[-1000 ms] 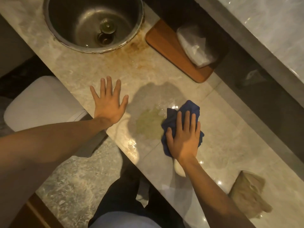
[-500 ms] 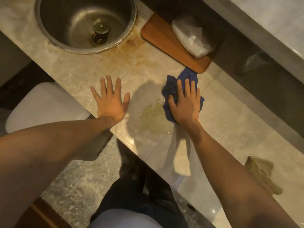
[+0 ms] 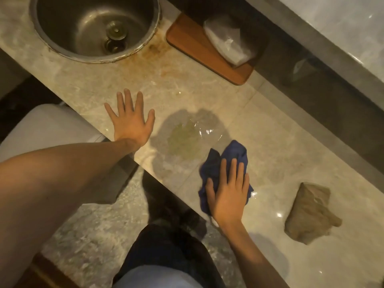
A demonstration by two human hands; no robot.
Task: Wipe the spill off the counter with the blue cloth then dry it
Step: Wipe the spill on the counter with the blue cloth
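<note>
**Blue cloth pressed flat beside a spill only partly wiped**

The blue cloth (image 3: pixel 223 163) was seen bunched on the counter (image 3: pixel 280 142), near its front edge, pressed down under the right hand (image 3: pixel 227 192) with straight fingers laid over it. The left hand (image 3: pixel 131 121) was spread flat on the bare stone, holding nothing. The spill (image 3: pixel 187 136), a greenish patch with a wet sheen, lay between the two hands, just beyond the cloth.

The cloth was judged soft, light and limp, likely heavier where soaked; it would be best driven by a flat palm over its bunched middle, with loose edges tucked under. The wet stone was judged slippery. A tan rag (image 3: pixel 311 213) lay apart to the right, possibly meant for drying. A sink (image 3: pixel 52 44) and a wooden board (image 3: pixel 193 46) stood further back.
</note>
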